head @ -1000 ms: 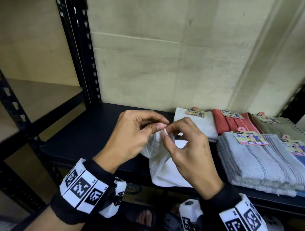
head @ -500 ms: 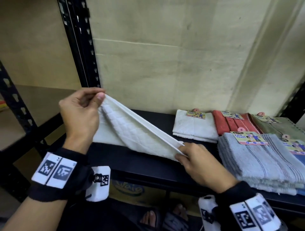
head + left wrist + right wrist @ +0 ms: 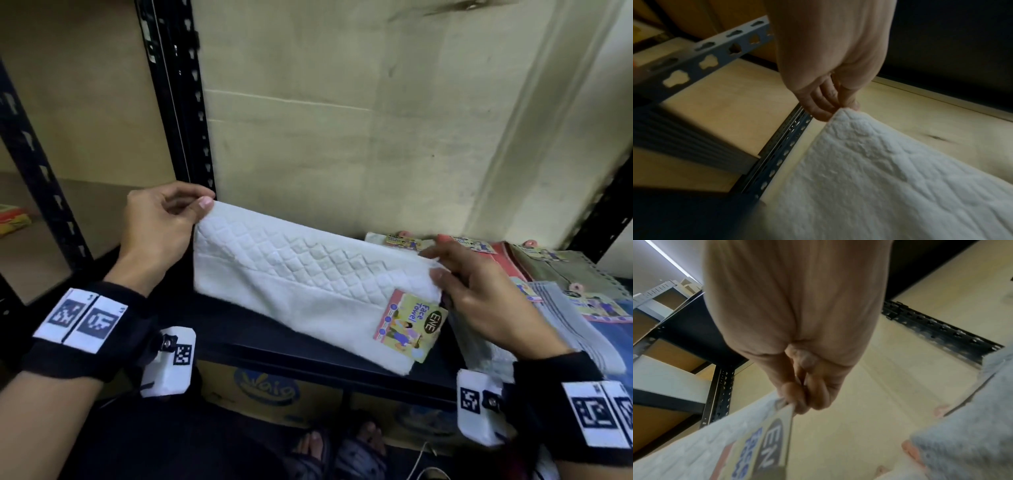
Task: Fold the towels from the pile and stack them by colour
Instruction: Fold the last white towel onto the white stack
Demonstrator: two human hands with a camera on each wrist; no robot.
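White towel (image 3: 294,287) stretches between left hand (image 3: 161,226) and right hand (image 3: 486,298) grips.

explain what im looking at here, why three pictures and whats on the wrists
No machine: a person folding towels, wearing cameras. The wide picture comes from a head camera; the other two come from cameras strapped to each wrist, looking along the fingers. The left hand and right hand each pinch an end of a white towel, stretched above a black shelf. Its paper tag reads "Face Towel". On the shelf to the right lie folded towels: white, red, grey.
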